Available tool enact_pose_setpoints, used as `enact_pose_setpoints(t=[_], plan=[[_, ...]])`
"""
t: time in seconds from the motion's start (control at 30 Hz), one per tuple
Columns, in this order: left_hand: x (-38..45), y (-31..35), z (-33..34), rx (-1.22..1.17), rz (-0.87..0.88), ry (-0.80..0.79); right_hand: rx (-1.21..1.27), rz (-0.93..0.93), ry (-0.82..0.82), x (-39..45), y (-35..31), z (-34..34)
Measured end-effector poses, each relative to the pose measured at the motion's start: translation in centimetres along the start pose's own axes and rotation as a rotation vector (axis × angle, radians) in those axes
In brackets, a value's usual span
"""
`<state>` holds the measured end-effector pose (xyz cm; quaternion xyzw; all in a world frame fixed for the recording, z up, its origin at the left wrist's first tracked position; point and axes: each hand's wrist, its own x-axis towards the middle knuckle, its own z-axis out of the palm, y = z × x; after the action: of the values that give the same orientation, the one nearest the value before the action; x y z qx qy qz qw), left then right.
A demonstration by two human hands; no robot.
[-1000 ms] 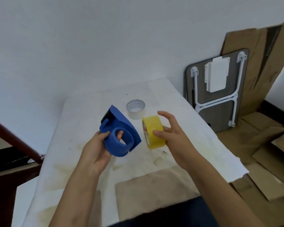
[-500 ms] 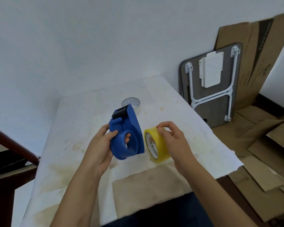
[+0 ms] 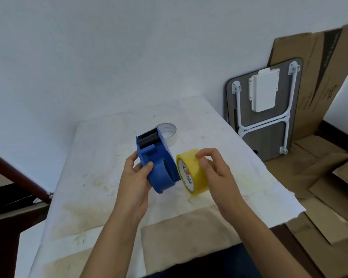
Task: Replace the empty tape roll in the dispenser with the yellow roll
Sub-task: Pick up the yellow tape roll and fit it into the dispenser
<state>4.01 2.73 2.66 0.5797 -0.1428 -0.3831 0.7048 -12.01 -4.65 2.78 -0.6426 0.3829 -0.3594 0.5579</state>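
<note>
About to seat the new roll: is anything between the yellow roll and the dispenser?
Nothing visible. The yellow roll, in the right hand, sits right beside the open side of the blue dispenser held by the left hand. The empty roll lies on the table behind.

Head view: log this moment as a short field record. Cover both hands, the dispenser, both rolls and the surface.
left hand: grips the blue dispenser, raised above the table
right hand: holds the yellow roll by its rim
dispenser: cutter end points away from the person; hub side faces the yellow roll
yellow roll: beside the dispenser, not yet on the hub
empty roll: lies on the table behind the dispenser
table: white stained cover
</note>
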Motion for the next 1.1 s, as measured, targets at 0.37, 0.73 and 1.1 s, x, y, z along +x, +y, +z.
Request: enact_pose_setpoints(t=[0.37,0.73,1.1], plan=[[-0.4,0.3,-0.1,0.177,-0.007,-0.088,-0.074,0.026,0.009,0.2,0.4,0.5],[-0.2,1.2,-0.3,0.103,-0.125,-0.154,-0.175,0.014,0.030,0.3,1.1,0.8],[-1.4,-0.2,1.6,0.092,-0.029,-0.119,0.051,0.156,0.108,0.2,0.2,1.3]])
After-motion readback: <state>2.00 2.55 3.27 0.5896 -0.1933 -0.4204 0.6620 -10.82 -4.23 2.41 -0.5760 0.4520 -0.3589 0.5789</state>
